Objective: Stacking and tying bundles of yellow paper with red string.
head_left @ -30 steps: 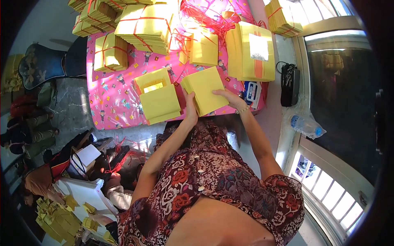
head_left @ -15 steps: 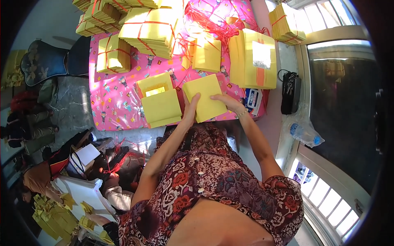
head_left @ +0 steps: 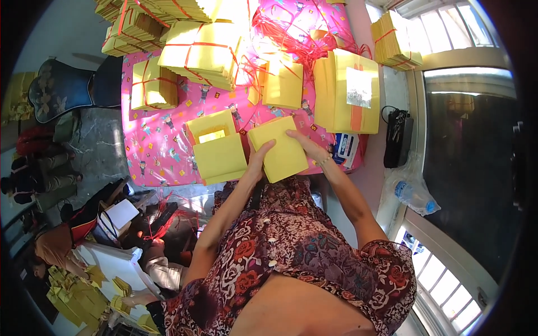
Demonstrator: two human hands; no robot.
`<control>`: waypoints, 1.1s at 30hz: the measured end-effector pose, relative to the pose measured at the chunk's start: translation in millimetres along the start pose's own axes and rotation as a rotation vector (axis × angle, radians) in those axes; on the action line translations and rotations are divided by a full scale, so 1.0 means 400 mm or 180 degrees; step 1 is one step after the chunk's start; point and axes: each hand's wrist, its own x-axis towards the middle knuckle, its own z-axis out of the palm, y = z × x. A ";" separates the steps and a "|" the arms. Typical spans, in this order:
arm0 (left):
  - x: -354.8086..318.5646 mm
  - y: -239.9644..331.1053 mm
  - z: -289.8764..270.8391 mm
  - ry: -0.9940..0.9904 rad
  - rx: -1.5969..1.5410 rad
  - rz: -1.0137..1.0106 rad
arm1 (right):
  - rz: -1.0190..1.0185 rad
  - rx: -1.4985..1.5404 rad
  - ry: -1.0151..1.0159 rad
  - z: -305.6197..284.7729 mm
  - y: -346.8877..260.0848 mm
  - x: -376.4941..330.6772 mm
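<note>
Between my hands is a stack of yellow paper (head_left: 280,154), tilted at the near edge of the pink table. My left hand (head_left: 259,157) grips its left side, thumb across the top face and fingers hidden beneath. On its right side, near the far corner, my right hand (head_left: 307,147) is closed, fingertips on the top face. Left of it lies a yellow paper piece (head_left: 220,157) with a folded strip along its near edge. Behind that, another yellow piece (head_left: 212,122) shows an orange edge and a bright patch.
Yellow bundles (head_left: 202,47) tied with red string (head_left: 291,31) crowd the table's far side. A tall yellow stack (head_left: 358,120) and a blue-and-white box (head_left: 344,148) stand right. A plastic bottle (head_left: 412,196) rests on the sill. People's hands work at a white table (head_left: 115,257), lower left.
The whole scene sits slightly lower in the picture. My right hand has shifted along the yellow stack toward its far corner. My left hand keeps its hold.
</note>
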 end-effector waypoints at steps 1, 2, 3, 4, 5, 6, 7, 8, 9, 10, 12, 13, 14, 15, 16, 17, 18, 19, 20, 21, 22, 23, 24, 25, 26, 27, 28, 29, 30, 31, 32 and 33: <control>-0.002 -0.005 0.004 0.0097 0.0180 0.0181 | 0.0016 0.0062 -0.0012 0.001 -0.001 -0.005; -0.008 -0.002 0.014 0.0193 0.0359 0.0353 | 0.0025 0.0064 -0.0014 0.004 -0.004 -0.014; -0.017 0.005 0.019 0.0202 0.0355 0.0349 | 0.0001 0.0096 0.0035 0.009 -0.010 -0.024; -0.027 0.013 0.022 0.0180 0.0332 0.0282 | -0.0022 0.0127 0.0085 0.011 -0.011 -0.030; -0.034 0.023 0.027 0.0150 0.0312 0.0218 | -0.0020 0.0125 0.0083 0.011 -0.007 -0.032; -0.036 0.021 0.024 0.0152 0.0309 0.0219 | -0.0067 0.0220 0.0096 0.008 -0.001 -0.032; -0.037 0.020 0.022 0.0108 0.0310 0.0103 | -0.0115 0.0316 0.0112 0.007 0.003 -0.033; -0.041 0.020 0.015 0.0081 0.0306 -0.0004 | -0.0104 0.0311 0.0095 0.022 -0.010 -0.041; -0.048 0.019 0.007 0.0102 0.0298 -0.0009 | -0.0055 0.0191 0.0093 0.045 -0.030 -0.054; -0.055 0.018 -0.002 0.0089 0.0316 -0.0066 | -0.0005 0.0070 0.0091 0.058 -0.039 -0.061; -0.058 0.024 0.000 0.0052 0.0341 -0.0140 | -0.0150 -0.0058 -0.0002 0.044 -0.022 -0.056; -0.059 0.026 0.001 0.0018 0.0329 -0.0148 | -0.0300 -0.0193 -0.0102 0.036 -0.016 -0.055; -0.065 0.034 0.006 -0.0006 0.0316 -0.0161 | -0.0285 -0.0180 -0.0098 0.036 -0.018 -0.058; -0.072 0.038 0.014 0.0003 0.0313 -0.0180 | -0.0376 -0.0238 -0.0115 0.038 -0.023 -0.064; -0.080 0.040 0.024 0.0088 0.0394 -0.0089 | -0.0468 -0.0297 -0.0131 0.038 -0.024 -0.067; -0.084 0.041 0.030 0.0172 0.0474 0.0015 | -0.0459 -0.0296 -0.0133 0.035 -0.022 -0.069; -0.086 0.039 0.030 0.0177 0.0469 0.0010 | -0.0601 -0.0175 -0.0133 0.032 -0.016 -0.072; -0.089 0.039 0.032 0.0192 0.0310 -0.0087 | -0.0744 -0.0054 -0.0130 0.030 -0.009 -0.073; -0.091 0.036 0.032 0.0205 0.0152 -0.0186 | -0.0737 -0.0052 -0.0125 0.029 0.004 -0.069; -0.091 0.032 0.032 0.0202 0.0150 -0.0194 | -0.0639 -0.0159 -0.0064 0.032 0.017 -0.064; -0.090 0.029 0.033 0.0190 0.0188 -0.0180 | -0.0544 -0.0265 0.0000 0.030 0.028 -0.062; -0.092 0.022 0.026 0.0187 0.0225 -0.0167 | -0.0538 -0.0258 0.0001 0.036 0.026 -0.066; -0.093 0.016 0.017 0.0189 0.0229 -0.0173 | -0.0459 -0.0178 -0.0104 0.039 0.020 -0.068; -0.093 0.012 0.008 0.0212 0.0092 -0.0220 | -0.0385 -0.0096 -0.0209 0.043 0.014 -0.071; -0.094 0.020 0.013 0.0219 -0.0034 -0.0281 | -0.0401 -0.0075 -0.0187 0.046 0.010 -0.073; -0.097 0.027 0.017 0.0200 -0.0008 -0.0301 | -0.0422 -0.0171 -0.0201 0.050 0.005 -0.074; -0.100 0.036 0.021 0.0249 0.0071 -0.0179 | -0.0447 -0.0263 -0.0212 0.049 0.004 -0.073; -0.102 0.056 0.042 0.0256 0.0173 -0.0079 | -0.0498 -0.0220 -0.0147 0.026 0.026 -0.060; -0.103 0.076 0.062 0.0185 0.0238 -0.0123 | -0.0910 -0.0170 0.0037 -0.010 0.067 -0.036; -0.105 0.096 0.075 0.0132 0.0565 0.0058 | -0.1306 -0.0128 0.0201 -0.034 0.095 -0.026; -0.102 0.110 0.076 0.0092 0.0885 0.0256 | -0.1346 -0.0094 0.0228 -0.038 0.095 -0.036; -0.099 0.118 0.073 0.0053 0.0938 0.0237 | -0.1334 -0.0115 0.0568 -0.047 0.097 -0.054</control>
